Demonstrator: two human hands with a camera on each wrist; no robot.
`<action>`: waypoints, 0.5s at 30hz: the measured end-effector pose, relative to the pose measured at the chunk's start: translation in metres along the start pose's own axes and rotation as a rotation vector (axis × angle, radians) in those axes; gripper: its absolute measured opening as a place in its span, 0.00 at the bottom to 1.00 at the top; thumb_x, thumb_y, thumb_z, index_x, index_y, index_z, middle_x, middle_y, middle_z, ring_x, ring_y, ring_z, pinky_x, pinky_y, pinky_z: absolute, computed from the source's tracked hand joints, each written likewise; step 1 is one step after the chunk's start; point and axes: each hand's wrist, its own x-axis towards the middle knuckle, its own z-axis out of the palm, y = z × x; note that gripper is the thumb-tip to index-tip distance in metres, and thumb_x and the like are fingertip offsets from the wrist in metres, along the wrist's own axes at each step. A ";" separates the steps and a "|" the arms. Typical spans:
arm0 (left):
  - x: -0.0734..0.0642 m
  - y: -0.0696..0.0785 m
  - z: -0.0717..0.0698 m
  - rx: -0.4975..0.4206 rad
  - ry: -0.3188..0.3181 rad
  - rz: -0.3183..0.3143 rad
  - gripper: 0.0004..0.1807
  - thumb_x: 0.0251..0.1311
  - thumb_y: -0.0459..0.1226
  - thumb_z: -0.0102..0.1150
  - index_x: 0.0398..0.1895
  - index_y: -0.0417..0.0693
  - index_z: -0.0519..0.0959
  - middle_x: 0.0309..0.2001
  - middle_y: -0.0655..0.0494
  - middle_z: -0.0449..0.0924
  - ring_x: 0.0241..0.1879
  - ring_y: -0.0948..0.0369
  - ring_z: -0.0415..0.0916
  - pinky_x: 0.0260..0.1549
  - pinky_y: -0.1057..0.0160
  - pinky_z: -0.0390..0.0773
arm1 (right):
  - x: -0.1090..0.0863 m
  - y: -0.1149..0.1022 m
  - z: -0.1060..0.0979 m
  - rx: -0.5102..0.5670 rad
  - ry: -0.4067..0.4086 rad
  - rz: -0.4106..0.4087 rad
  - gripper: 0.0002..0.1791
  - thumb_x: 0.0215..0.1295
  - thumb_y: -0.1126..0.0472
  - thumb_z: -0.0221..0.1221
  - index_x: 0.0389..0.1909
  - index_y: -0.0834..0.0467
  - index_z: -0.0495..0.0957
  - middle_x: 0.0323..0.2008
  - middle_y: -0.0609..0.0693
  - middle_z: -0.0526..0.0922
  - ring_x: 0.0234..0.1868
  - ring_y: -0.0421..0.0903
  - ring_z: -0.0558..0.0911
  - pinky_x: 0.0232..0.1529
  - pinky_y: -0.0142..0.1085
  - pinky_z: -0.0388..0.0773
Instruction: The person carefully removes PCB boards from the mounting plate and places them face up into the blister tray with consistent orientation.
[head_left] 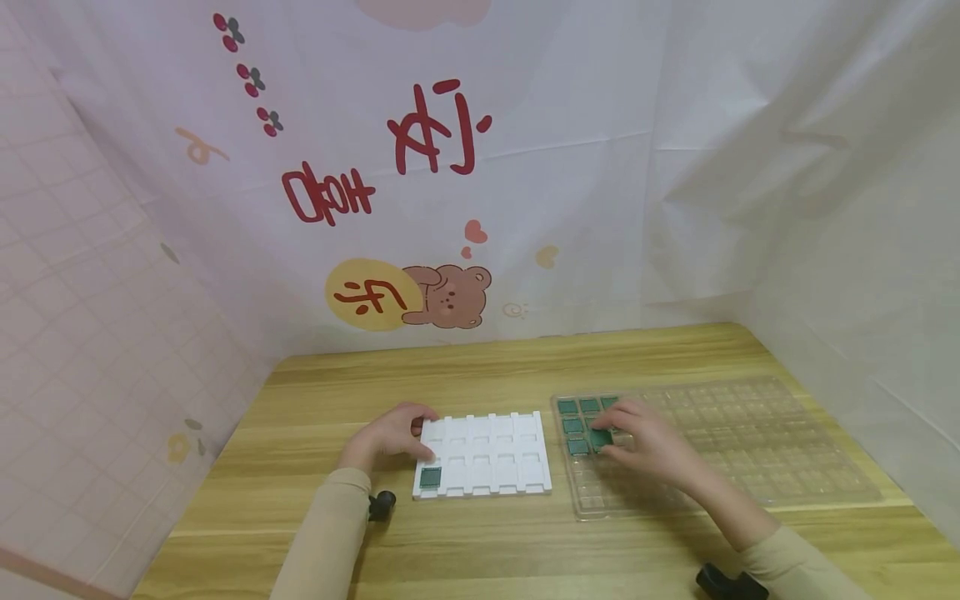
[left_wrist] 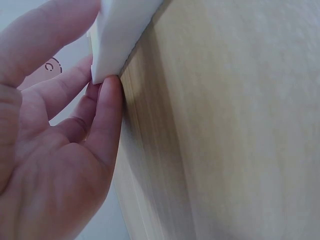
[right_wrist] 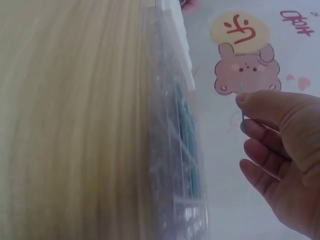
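My left hand [head_left: 388, 435] grips the left end of a white compartment tray [head_left: 483, 454], thumb over the top; the left wrist view shows its fingers against the tray's corner [left_wrist: 112, 45]. One green square circuit board [head_left: 431, 477] sits in the tray's near-left compartment. To the right, my right hand [head_left: 645, 440] pinches another green board [head_left: 600, 440] between thumb and fingertips. That board appears edge-on and raised above the clear plastic tray [right_wrist: 160, 130] in the right wrist view. Several more green boards [head_left: 573, 426] lie in the left columns of the clear tray.
Both trays rest on a wood-grain table [head_left: 337, 383], the clear one reaching far to the right. A white printed cloth [head_left: 585, 208] hangs behind the table and along its sides. Black straps with small devices [head_left: 382, 506] are on the wrists.
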 end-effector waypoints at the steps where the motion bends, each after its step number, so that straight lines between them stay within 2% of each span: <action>1: 0.000 0.000 0.000 0.001 0.000 -0.002 0.34 0.39 0.32 0.81 0.54 0.41 0.78 0.52 0.52 0.75 0.51 0.56 0.71 0.57 0.51 0.71 | -0.001 0.002 0.000 0.000 -0.002 -0.004 0.19 0.46 0.68 0.75 0.41 0.56 0.84 0.41 0.42 0.80 0.44 0.43 0.78 0.45 0.42 0.78; 6: 0.001 -0.001 0.000 0.003 0.002 -0.011 0.33 0.39 0.32 0.81 0.54 0.42 0.78 0.52 0.52 0.75 0.52 0.56 0.71 0.58 0.51 0.71 | -0.008 0.014 0.001 -0.034 -0.011 -0.019 0.20 0.44 0.70 0.75 0.41 0.56 0.83 0.40 0.42 0.79 0.43 0.44 0.78 0.44 0.43 0.79; 15: 0.000 -0.001 0.001 0.003 0.009 -0.012 0.33 0.39 0.32 0.81 0.54 0.42 0.78 0.53 0.52 0.75 0.52 0.56 0.71 0.58 0.51 0.71 | -0.017 0.027 0.000 -0.092 -0.078 0.034 0.18 0.46 0.67 0.75 0.41 0.57 0.84 0.43 0.49 0.82 0.49 0.54 0.79 0.51 0.52 0.76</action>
